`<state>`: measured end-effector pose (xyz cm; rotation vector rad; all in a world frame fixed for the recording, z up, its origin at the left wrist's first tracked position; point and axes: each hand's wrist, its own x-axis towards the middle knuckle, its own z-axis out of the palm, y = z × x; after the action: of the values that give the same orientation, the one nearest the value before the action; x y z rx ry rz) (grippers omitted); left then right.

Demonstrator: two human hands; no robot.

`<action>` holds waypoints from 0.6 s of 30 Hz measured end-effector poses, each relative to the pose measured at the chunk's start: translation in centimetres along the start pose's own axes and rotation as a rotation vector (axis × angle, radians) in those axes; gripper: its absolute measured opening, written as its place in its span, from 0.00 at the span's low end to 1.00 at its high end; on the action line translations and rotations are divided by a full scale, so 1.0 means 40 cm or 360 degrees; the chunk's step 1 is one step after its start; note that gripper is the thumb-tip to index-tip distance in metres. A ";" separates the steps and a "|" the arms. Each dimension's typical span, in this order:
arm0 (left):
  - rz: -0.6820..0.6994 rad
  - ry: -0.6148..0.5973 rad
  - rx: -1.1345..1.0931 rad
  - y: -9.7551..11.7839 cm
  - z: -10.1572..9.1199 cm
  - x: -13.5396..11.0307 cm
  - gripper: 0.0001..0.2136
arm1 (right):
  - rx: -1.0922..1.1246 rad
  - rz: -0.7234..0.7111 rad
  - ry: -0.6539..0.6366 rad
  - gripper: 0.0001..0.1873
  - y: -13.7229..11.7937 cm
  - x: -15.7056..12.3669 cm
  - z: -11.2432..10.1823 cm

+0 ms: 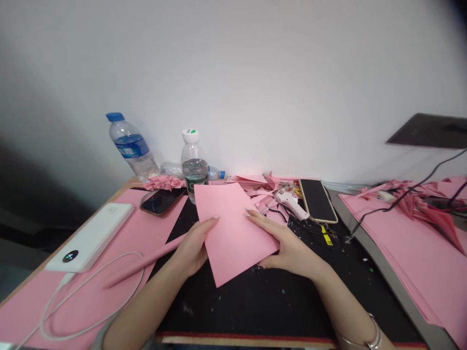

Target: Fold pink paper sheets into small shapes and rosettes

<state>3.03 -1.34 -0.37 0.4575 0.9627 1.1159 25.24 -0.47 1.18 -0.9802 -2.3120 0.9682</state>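
Observation:
A sheet of pink paper (233, 240) is tilted in front of me above the black mat (219, 311). My left hand (193, 248) grips its left edge, thumb on the face and the other fingers hidden behind. On the opposite side, my right hand (286, 248) has the right edge, with fingers over the face and the thumb near the lower corner. A rolled pink paper tube (146, 262) runs from the left up to my left hand; whether that hand touches it I cannot tell.
A white power bank (93, 236) with a cable lies left, near a dark phone (162, 200). Bottles (195, 167) stand by the wall. A glue gun (292, 203), another phone (318, 200) and pink scraps lie behind the sheet. Pink paper sheets (412, 253) are stacked right.

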 end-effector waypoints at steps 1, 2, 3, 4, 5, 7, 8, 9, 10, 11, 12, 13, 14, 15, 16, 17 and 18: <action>0.0001 -0.0004 -0.0011 -0.002 -0.001 0.000 0.08 | -0.0003 0.0000 -0.0010 0.47 0.001 0.000 -0.002; 0.0000 -0.0011 -0.0021 -0.003 -0.001 0.000 0.08 | -0.0007 0.0004 -0.0015 0.47 0.002 -0.001 -0.004; -0.0006 -0.0023 -0.0030 -0.004 -0.002 0.000 0.09 | -0.0012 0.0013 -0.0020 0.47 0.002 -0.002 -0.006; -0.0012 -0.0036 -0.0035 -0.005 -0.002 0.000 0.09 | -0.0018 0.0024 -0.0027 0.47 0.001 -0.003 -0.009; -0.0017 -0.0051 -0.0036 -0.006 -0.002 -0.001 0.10 | -0.0027 0.0036 -0.0040 0.46 0.000 -0.005 -0.012; -0.0015 -0.0080 -0.0014 -0.006 -0.001 -0.003 0.13 | -0.0049 0.0062 -0.0074 0.43 -0.003 -0.008 -0.016; -0.0013 -0.0093 0.0007 -0.007 0.000 -0.004 0.13 | -0.0067 0.0065 -0.0082 0.42 -0.004 -0.010 -0.017; -0.0012 -0.0106 0.0032 -0.007 0.001 -0.005 0.14 | -0.0094 0.0054 -0.0078 0.41 -0.005 -0.010 -0.017; -0.0008 -0.0116 0.0055 -0.007 0.002 -0.006 0.14 | -0.0135 0.0023 -0.0053 0.40 -0.004 -0.010 -0.015; -0.0007 -0.0119 0.0077 -0.007 0.003 -0.007 0.15 | -0.0188 -0.0031 -0.0009 0.39 -0.003 -0.009 -0.012; -0.0008 -0.0121 0.0095 -0.007 0.004 -0.007 0.15 | -0.0254 -0.0105 0.0048 0.39 -0.002 -0.008 -0.008; -0.0008 -0.0123 0.0110 -0.008 0.005 -0.007 0.15 | -0.0327 -0.0193 0.0106 0.39 -0.001 -0.007 -0.003; -0.0007 -0.0125 0.0121 -0.008 0.005 -0.007 0.15 | -0.0401 -0.0280 0.0156 0.39 -0.001 -0.005 0.003; -0.0006 -0.0125 0.0128 -0.009 0.006 -0.007 0.14 | -0.0470 -0.0354 0.0189 0.38 -0.001 -0.004 0.008; -0.0006 -0.0126 0.0132 -0.010 0.006 -0.006 0.14 | -0.0528 -0.0413 0.0207 0.38 -0.002 -0.003 0.013; -0.0004 -0.0129 0.0134 -0.010 0.006 -0.005 0.14 | -0.0572 -0.0452 0.0210 0.36 -0.004 -0.002 0.017; 0.0002 -0.0128 0.0134 -0.011 0.005 -0.004 0.15 | -0.0598 -0.0478 0.0210 0.34 -0.006 -0.001 0.019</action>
<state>3.42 -1.65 -0.51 0.5671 0.9415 1.0535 24.70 -0.96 0.83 -0.7700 -2.4815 0.3467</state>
